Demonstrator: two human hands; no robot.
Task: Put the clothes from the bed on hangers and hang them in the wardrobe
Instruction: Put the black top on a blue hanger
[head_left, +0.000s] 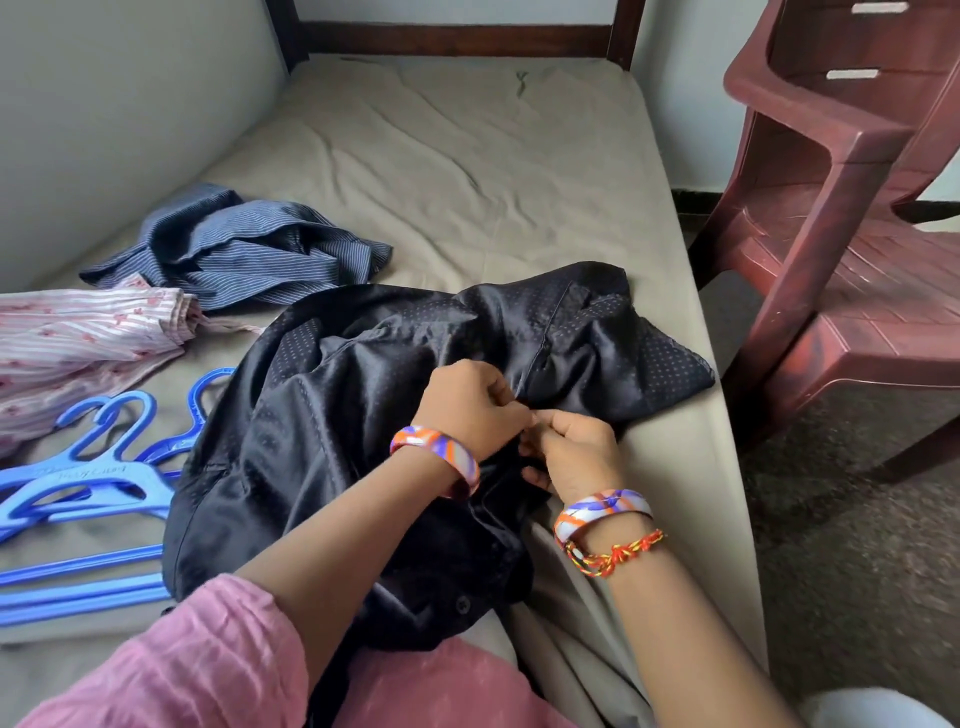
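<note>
Pinching is applied by both hands at one spot on the black shirt (363, 415), near its front placket. The left hand (470, 410) is curled over the fabric with its fingertips closed on it; the right hand (574, 447) meets it from the other side, fingers narrow and gripping the same fold. Whether a button is being worked cannot be told, as the contact point is hidden by the fingers.

The black shirt is spread in a crumpled heap at the near edge of the bed (467, 156), partly draped toward the person. A blue striped shirt (244, 249) and a pink striped garment (78, 338) are lying farther left, touching each other. The blue hangers (88, 483) are stacked at the left, with one hook tucked under the black shirt's edge. No garment is judged to be on a hanger yet, and the wardrobe is not in view.

Possible faults from this point:
- The satin-like fabric may slide off a hanger if the front is left unfastened.
- The hanger caught under the shirt may be dragged along when the shirt is lifted.
- The shirt may slip off the bed edge, being close to it.
- The stacked red chairs (841, 234) beside the bed may snag a swinging sleeve.
</note>
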